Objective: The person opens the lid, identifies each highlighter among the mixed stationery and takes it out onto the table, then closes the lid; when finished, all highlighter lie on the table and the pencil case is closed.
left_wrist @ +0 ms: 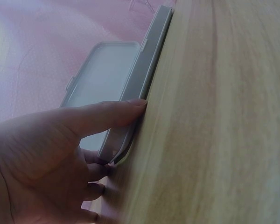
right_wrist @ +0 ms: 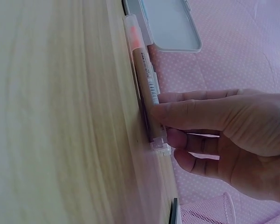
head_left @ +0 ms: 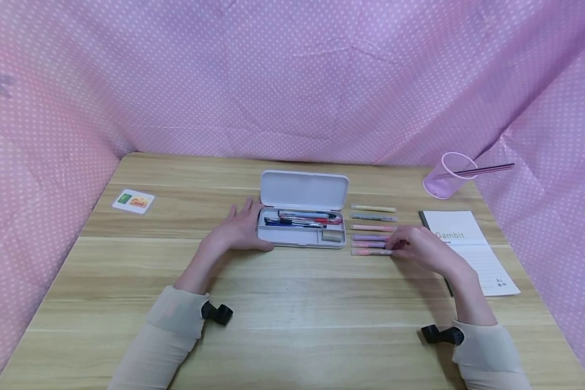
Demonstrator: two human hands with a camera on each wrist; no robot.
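An open white pencil case (head_left: 287, 235) holds several pens (head_left: 304, 216) and a small greyish block (head_left: 332, 236) in a corner compartment. At its left end rests my left hand (head_left: 241, 227), fingers spread on the table and the thumb (left_wrist: 126, 111) straight along the case's front edge. To the right of the case, several highlighters (head_left: 372, 227) lie in a row. My right hand (head_left: 419, 246) pinches the right end of the nearest highlighter (right_wrist: 147, 74), which has an orange-pink tip, between thumb and index finger. That highlighter lies low, at about table level.
A notebook (head_left: 468, 238) marked "Gambit" lies under and beyond my right hand. Behind it stands a pink mesh cup (head_left: 443, 181) with thin dark sticks (head_left: 489, 170). A white card with pictures (head_left: 134, 201) lies far left. Pink dotted cloth (head_left: 292, 97) hangs around the table.
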